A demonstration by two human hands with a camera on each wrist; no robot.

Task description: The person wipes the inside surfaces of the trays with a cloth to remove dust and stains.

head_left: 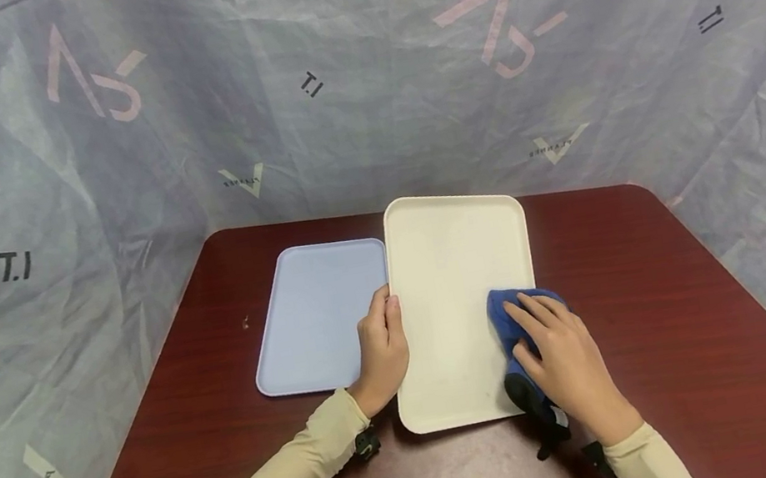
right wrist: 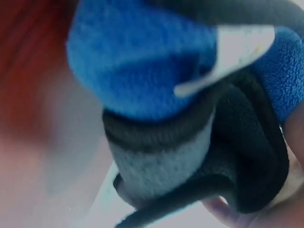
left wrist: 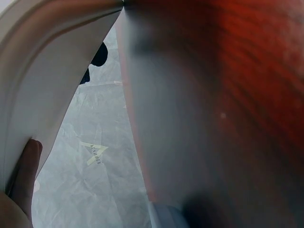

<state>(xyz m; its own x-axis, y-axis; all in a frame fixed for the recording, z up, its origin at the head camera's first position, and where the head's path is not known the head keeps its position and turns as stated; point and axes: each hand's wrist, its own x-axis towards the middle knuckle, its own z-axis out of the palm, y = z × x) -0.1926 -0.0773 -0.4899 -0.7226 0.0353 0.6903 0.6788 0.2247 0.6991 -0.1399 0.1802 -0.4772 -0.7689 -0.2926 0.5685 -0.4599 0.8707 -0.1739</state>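
Note:
A cream rectangular tray point(head_left: 458, 260) is raised off the table, tilted up toward the head camera. My left hand point(head_left: 382, 349) grips its left edge; in the left wrist view a finger point(left wrist: 27, 173) lies along the tray's pale underside point(left wrist: 45, 99). At the lower right of the tray, my right hand point(head_left: 566, 356) holds a bunched blue cloth point(head_left: 503, 316) against the surface and right rim. Close up in the right wrist view, the fuzzy cloth point(right wrist: 142, 90) shows dark edging and a white tag point(right wrist: 240, 47). The thumb side of the left hand faces the head camera.
A light blue tray point(head_left: 326, 308) lies flat on the dark red table point(head_left: 669, 309), left of the cream tray and partly behind the left hand. Printed grey sheeting point(head_left: 388, 86) hangs around the table's back and sides. A tiny scrap point(head_left: 246, 323) lies left of the blue tray.

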